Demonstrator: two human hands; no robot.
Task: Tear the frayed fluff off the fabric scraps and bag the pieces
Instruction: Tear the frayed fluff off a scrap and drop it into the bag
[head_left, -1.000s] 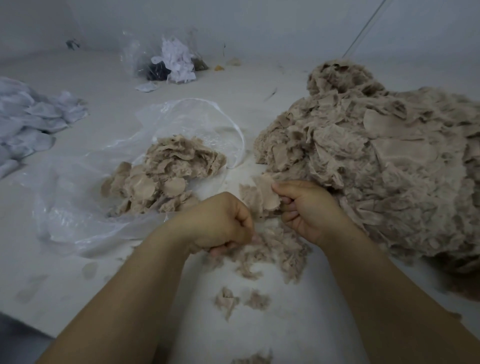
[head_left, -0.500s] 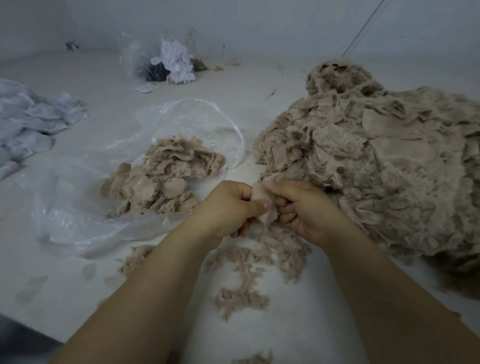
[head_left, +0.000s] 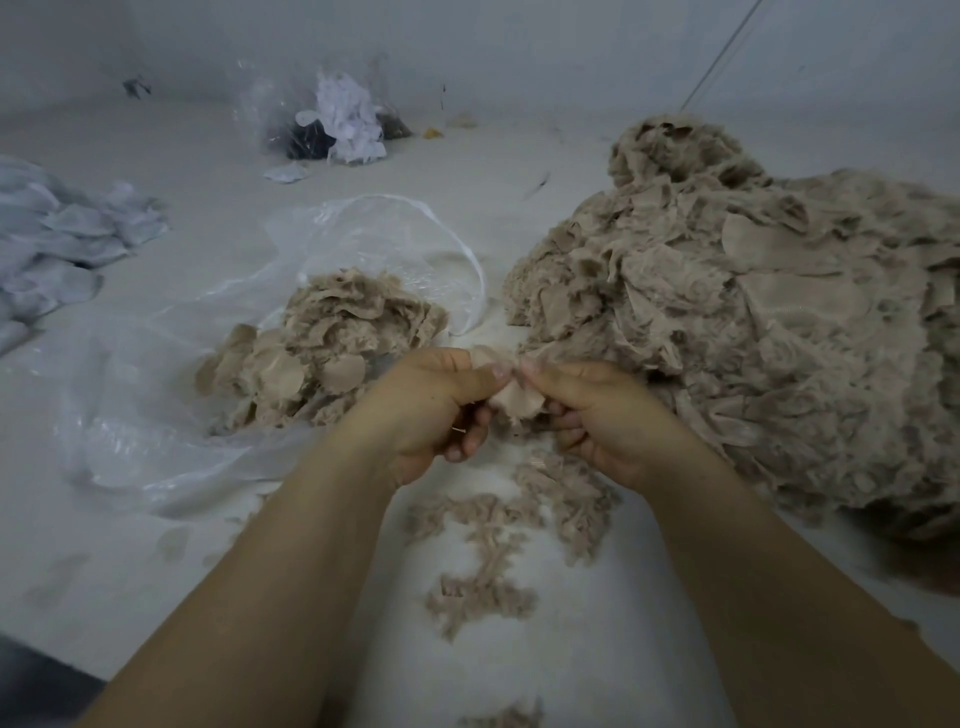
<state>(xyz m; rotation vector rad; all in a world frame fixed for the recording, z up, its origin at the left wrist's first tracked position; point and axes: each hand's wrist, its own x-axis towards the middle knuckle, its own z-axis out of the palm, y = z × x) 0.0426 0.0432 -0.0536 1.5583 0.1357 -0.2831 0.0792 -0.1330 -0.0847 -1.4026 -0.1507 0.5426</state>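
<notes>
Two bare arms reached in from 6 o'clock and met in the middle of the view. Bits of torn fluff (head_left: 498, 551) lay on the white table (head_left: 104, 545) between the arms, closest to the person. Above that, the left hand (head_left: 431, 410) and the right hand (head_left: 602, 415) were side by side, almost touching. Both hands pinched one small tan fabric scrap (head_left: 511, 397) between thumb and fingers, with the other fingers curled under it. The scrap was held up just off the table.

At 9 o'clock from the hands lay a clear plastic bag (head_left: 171, 410) with its mouth open. A small heap of tan pieces (head_left: 332, 343) sat at the mouth of the bag. At 3 o'clock and up to 1 o'clock was a very big pile of tan scraps (head_left: 753, 332), just beside the right hand.

Far off at 10 o'clock lay some pale blue cloth (head_left: 57, 244). At 11 o'clock, near the wall (head_left: 519, 57), sat another clear bag with white and dark scraps (head_left: 337, 122).
</notes>
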